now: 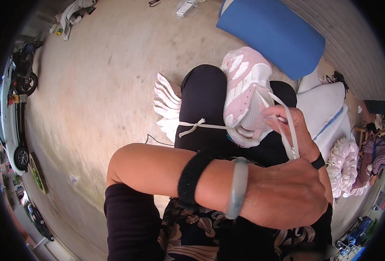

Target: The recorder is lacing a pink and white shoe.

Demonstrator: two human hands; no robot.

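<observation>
A pink and white sneaker (247,87) rests on my lap between my black-trousered knees, toe pointing away from me. A white shoelace (289,124) loops up from its right side and runs down toward my left hand (288,193). That hand is closed in a fist around the lace, back of the hand up, its fingertips hidden; its arm crosses in front of me, with a black band and a pale bangle. My right hand (297,130) is beside the shoe's opening, fingers pinched on the lace by the eyelets.
A thin white tie (197,125) is knotted across my left thigh. Stacked white and pink shoe pieces (167,104) lie left of my knee. A blue roll (273,35) lies ahead, white sheeting (323,111) and a shoe pile (344,165) at right. Vehicles stand far left.
</observation>
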